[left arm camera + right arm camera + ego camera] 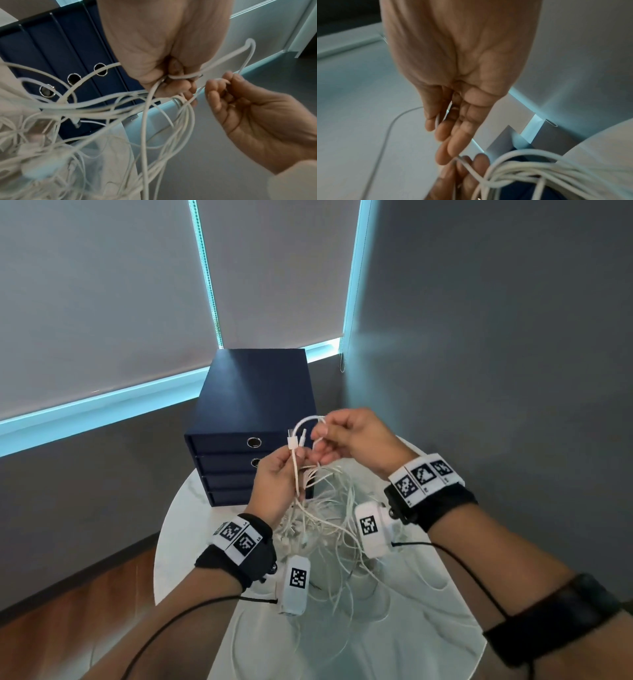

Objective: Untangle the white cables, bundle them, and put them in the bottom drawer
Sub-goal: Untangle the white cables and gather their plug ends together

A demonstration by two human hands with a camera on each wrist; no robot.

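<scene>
Both hands are raised above the table with the white cables [329, 518] between them. My left hand [297, 456] pinches a pair of cable ends, whose white connectors [294, 442] stick up above the thumb. My right hand [323, 433] pinches a short loop of cable [306, 422] just to the right. The rest of the tangle hangs from the left hand down onto the table. In the left wrist view the left hand [180, 79] grips strands while the right hand [229, 81] pinches one. The navy drawer unit [253, 402] stands behind with its drawers closed; its bottom drawer [227, 497] is partly hidden.
The round white table [411, 628] carries the unit at its far edge. Grey walls and window blinds [102, 302] close in behind and to the right. Wooden floor [68, 611] shows at the lower left. Black wires run from the wrist cameras along both forearms.
</scene>
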